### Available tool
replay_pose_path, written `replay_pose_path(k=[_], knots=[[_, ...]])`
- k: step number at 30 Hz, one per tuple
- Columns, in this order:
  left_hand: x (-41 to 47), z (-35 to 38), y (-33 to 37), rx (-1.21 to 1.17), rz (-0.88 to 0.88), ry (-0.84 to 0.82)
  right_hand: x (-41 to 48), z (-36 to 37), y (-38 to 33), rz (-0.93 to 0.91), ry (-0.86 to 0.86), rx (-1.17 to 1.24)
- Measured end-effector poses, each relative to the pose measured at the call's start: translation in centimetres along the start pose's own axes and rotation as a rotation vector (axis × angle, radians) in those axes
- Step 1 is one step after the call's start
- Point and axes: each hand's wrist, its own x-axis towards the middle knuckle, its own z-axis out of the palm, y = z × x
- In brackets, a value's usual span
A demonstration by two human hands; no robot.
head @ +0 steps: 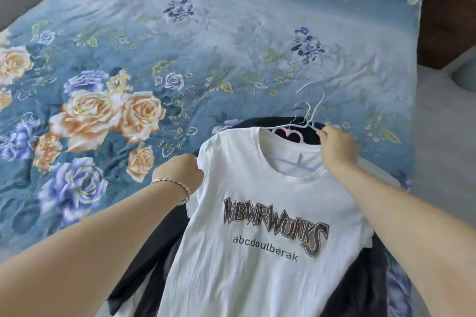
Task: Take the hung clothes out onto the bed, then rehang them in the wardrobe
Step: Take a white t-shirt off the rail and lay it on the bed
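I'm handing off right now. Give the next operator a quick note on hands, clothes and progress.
Left hand grips the white printed T-shirt at one shoulder; right hand grips the other, beside pale blue wire hangers.
The shirt sits atop dark garments on the blue floral bed sheet; a pink hanger shows behind the collar.
Done: clothes out on the bed.
Left: rehang all; wardrobe not in view.

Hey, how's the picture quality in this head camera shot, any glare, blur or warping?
Head view: soft daylight washes out the blue floral bedspread toward its far end, no hard shadows; wide-angle warping bows the bed's right edge; the white printed T-shirt is sharp, lettering readable; the thin pale blue wire hanger looks slightly soft.
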Motion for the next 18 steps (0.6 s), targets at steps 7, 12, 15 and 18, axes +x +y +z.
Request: replay_pose_path(k=[7,12,15,18], knots=[[2.9,2.8,0.7,-0.008,0.013,-0.034,4.9,3.2,0.1,0.223,-0.103,0.075],[1.8,2.0,-1.1,-0.031,-0.003,-0.055,2.4,3.8,-2.1,0.173,-0.303,0.043],[0.4,0.2,-3.3,-0.05,-0.018,-0.067,-1.5,3.4,-5.8,0.032,-0.52,0.06],[-1.8,-2.3,-6.4,-0.043,-0.066,-0.073,-5.9,2.4,-11.2,-0.164,-0.761,0.03]])
